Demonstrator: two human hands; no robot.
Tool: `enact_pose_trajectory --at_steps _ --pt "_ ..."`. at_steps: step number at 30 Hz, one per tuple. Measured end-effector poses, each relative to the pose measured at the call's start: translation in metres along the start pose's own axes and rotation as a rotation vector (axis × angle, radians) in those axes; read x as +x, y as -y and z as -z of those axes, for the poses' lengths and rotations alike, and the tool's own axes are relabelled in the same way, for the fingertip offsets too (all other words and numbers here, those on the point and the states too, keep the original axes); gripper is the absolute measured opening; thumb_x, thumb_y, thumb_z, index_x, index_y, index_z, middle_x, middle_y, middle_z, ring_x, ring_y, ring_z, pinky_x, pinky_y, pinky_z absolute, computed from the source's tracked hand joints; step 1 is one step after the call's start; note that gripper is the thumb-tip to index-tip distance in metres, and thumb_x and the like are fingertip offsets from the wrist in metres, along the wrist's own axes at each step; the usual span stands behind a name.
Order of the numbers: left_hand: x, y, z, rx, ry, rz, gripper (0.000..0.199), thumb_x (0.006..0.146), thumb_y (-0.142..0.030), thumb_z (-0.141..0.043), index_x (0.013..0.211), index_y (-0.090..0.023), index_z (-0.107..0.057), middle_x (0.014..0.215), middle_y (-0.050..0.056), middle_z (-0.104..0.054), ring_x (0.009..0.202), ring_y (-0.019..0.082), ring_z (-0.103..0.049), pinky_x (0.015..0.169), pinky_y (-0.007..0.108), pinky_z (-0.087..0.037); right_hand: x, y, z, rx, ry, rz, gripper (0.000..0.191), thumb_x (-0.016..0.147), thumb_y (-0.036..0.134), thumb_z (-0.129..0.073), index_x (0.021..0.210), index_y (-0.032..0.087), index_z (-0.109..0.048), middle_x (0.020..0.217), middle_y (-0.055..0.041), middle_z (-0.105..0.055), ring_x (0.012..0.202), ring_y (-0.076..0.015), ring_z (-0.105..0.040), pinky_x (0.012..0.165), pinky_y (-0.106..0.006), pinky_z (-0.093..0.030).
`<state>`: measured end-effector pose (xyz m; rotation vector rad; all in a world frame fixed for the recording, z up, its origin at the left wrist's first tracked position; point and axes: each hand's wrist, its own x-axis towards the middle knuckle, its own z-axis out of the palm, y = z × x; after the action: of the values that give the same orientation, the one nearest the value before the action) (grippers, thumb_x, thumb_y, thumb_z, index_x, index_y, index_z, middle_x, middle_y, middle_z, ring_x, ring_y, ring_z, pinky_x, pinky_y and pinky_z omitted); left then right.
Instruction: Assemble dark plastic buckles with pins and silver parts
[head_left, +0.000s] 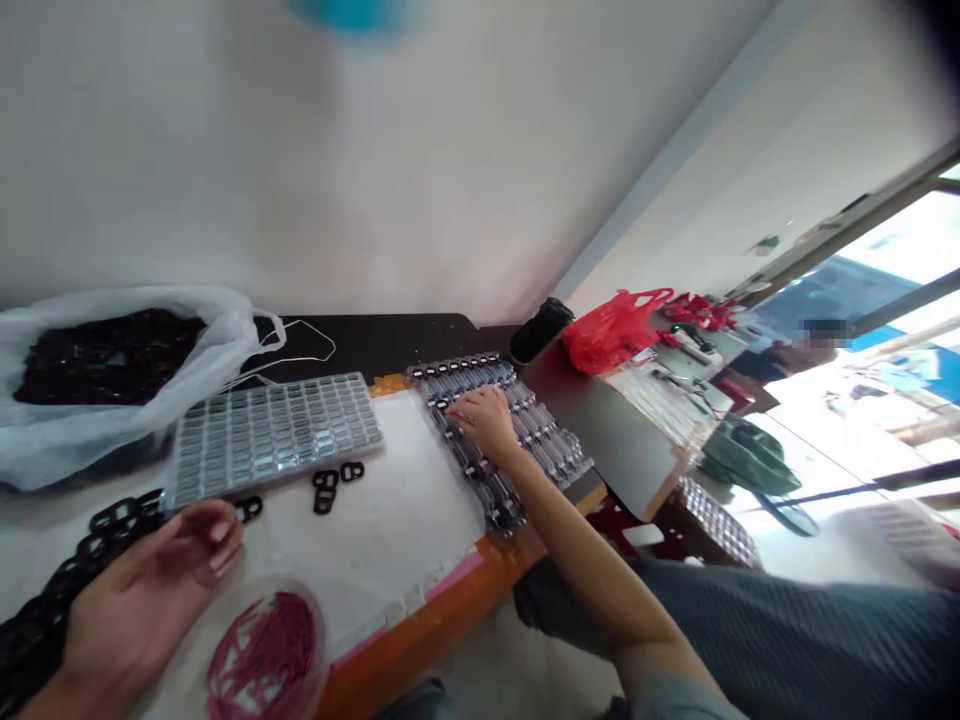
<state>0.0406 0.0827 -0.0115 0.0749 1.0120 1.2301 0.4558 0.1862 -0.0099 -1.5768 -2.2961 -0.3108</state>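
Head view, kinda blurry tbh. Right hand (487, 420) out over a rack of grey plastic pieces (551, 440), on the right part of the worktop (390, 335), just beside the white sheet (409, 500). Right fingers bent down onto the rack, fairly close together; can't tell if pinching a piece or just resting there. Left hand (154, 590) palm up, fingers loosely curled and half open, nothing visible in the palm, near some black plastic buckles (325, 492) and a round tub (319, 625) of pink pieces (262, 650).

Looks like simple reach logic: buckles and tub over on the left hand's side, rack under the right, clear compartment tray (274, 476) next to the white plastic bag (225, 320). Rack flat on the worktop, probably for steadiness with no hand needed underneath.

As for direction: long axis slanting from the wall (300, 200) toward the front edge and off to the right. Short far end facing the wall, with a row of small dark pieces (454, 366) along it.
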Motion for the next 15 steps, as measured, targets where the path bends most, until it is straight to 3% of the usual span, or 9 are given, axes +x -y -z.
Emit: enact_pose_trajectory --at_steps 10,15 --pt "-0.001 -0.003 -0.005 0.014 -0.016 -0.023 0.016 0.065 -0.016 -0.059 0.074 -0.013 -0.072 0.077 0.011 -0.059 0.067 0.021 -0.052 0.053 0.030 -0.055 0.021 -0.012 -0.018 0.023 0.120 0.004 0.012 0.092 0.030 -0.065 0.092 0.027 -0.077 0.094 -0.0005 -0.076 0.092 -0.0196 -0.053 0.094 -0.035 -0.029" --pt "0.002 -0.001 -0.001 0.014 0.035 -0.022 0.016 0.066 -0.018 -0.060 0.076 -0.013 -0.072 0.075 0.010 -0.057 0.066 0.020 -0.050 0.053 0.030 -0.055 0.024 -0.013 -0.020 0.035 0.147 0.011 0.012 0.091 0.031 -0.066 0.091 0.026 -0.077 0.094 0.0002 -0.076 0.090 -0.0194 -0.053 0.093 -0.034 -0.029"
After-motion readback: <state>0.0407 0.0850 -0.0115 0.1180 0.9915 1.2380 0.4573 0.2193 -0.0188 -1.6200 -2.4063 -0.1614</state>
